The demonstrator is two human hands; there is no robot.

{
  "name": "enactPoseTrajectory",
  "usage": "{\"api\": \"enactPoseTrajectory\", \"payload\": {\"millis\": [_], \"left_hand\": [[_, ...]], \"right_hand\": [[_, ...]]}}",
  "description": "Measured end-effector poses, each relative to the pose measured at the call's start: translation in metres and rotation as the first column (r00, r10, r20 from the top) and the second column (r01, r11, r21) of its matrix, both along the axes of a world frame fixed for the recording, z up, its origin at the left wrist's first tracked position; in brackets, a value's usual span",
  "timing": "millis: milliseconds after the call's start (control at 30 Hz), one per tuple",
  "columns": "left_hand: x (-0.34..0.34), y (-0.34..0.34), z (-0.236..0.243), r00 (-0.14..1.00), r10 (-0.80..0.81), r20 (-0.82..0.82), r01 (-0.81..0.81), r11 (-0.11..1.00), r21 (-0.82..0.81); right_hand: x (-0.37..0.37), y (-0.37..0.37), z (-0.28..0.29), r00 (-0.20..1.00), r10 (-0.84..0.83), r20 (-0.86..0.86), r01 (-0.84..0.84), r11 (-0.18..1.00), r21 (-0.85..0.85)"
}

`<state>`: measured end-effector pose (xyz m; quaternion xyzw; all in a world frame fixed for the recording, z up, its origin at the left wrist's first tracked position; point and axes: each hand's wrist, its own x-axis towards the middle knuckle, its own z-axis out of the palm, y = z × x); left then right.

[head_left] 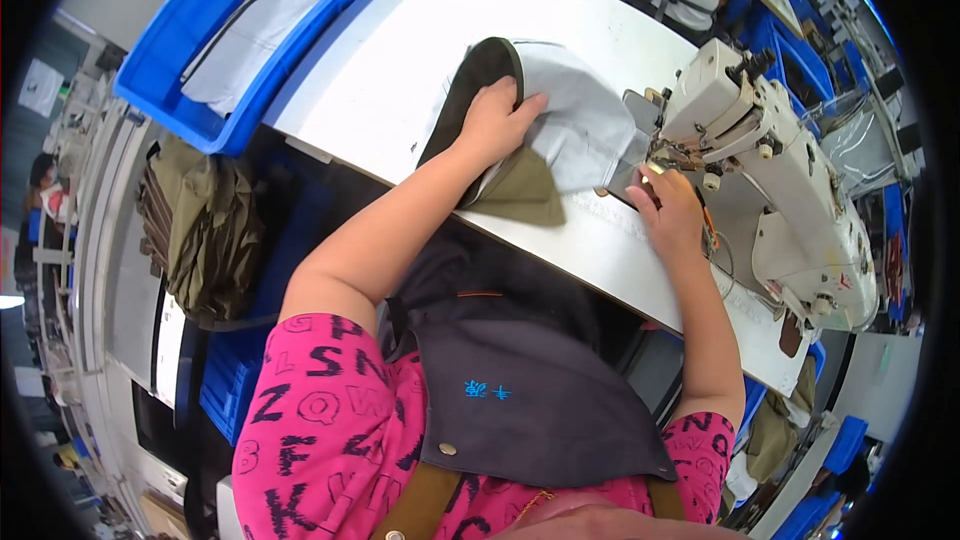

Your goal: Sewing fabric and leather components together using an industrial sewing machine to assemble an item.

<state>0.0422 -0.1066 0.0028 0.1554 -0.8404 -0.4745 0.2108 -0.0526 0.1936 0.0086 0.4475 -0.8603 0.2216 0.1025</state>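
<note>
A sewing machine (800, 175), white, stands at the right of the white table, its needle end above a metal plate. On the table lies a fabric piece (580, 110) with a pale grey-white side and an olive-green side, one dark edge curling up. My left hand (492, 125) grips the fabric by this raised edge, the fingertips partly hidden in the fold. Close by the needle area, just in front of the plate, is my right hand (672, 208), its fingers bent together. A small pale yellowish thing shows at these fingertips, too small to name.
A blue bin (165, 80) with pale fabric pieces stands at the table's far left corner. Below it hangs a bundle of olive cloth (200, 225). The white table (400, 50) has its front edge at my apron. More olive cloth (775, 440) lies low at right.
</note>
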Motion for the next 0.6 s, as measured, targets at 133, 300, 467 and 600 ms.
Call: {"api": "enactPoseTrajectory", "payload": {"millis": [133, 300, 467, 600], "left_hand": [[0.041, -0.006, 0.058, 0.976, -0.142, -0.166, 0.199, 0.890, 0.409], [0.066, -0.012, 0.146, 0.835, -0.293, -0.466, 0.400, 0.905, 0.148], [0.120, -0.041, 0.163, 0.800, -0.266, -0.538, 0.313, 0.950, -0.005], [0.188, -0.089, 0.117, 0.965, -0.016, -0.263, -0.050, 0.969, -0.243]], "right_hand": [[0.020, -0.038, 0.023, 0.890, 0.021, 0.455, 0.023, 0.995, -0.092], [0.028, -0.094, 0.050, 0.352, 0.307, 0.884, 0.272, 0.870, -0.411], [0.025, -0.110, 0.138, 0.914, 0.066, 0.400, 0.173, 0.830, -0.531], [0.002, -0.099, 0.134, 0.981, 0.112, 0.157, -0.040, 0.914, -0.403]]}}
